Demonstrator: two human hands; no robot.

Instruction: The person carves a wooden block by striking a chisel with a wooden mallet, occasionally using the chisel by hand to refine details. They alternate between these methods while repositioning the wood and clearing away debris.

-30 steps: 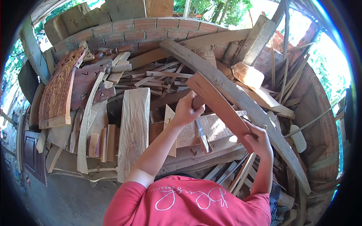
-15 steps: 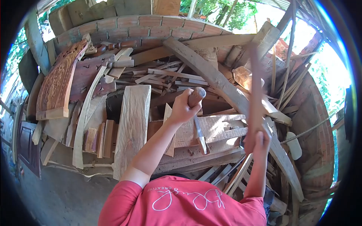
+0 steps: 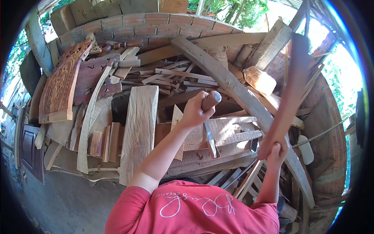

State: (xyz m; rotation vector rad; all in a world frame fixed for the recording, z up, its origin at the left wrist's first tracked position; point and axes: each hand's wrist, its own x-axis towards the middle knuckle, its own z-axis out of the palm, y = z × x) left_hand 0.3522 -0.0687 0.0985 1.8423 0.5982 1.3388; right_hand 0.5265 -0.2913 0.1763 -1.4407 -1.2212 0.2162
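My left hand (image 3: 196, 110) is wrapped round the wooden handle of a chisel (image 3: 210, 137). The chisel slants downward, its metal blade ending near the lower edge of a pale wooden workpiece (image 3: 235, 128). In my right hand (image 3: 276, 154) is a long reddish-brown wooden club (image 3: 287, 93), gripped at its narrow lower end. The club is raised to the right of the chisel, apart from it, with its upper part blurred. A few small chips lie left of the blade tip.
A wide plank (image 3: 139, 130) leans left of the workpiece. Carved panels (image 3: 58, 87) stand further left. A long beam (image 3: 226, 80) crosses the scrap wood pile diagonally before a curved brick wall (image 3: 167, 29). A plastic jug (image 3: 260, 80) lies at the right.
The club has tilted outward to the right, away from the chisel, with my right hand shifting slightly right. My left hand keeps its hold on the chisel. The whole view has shifted a little.
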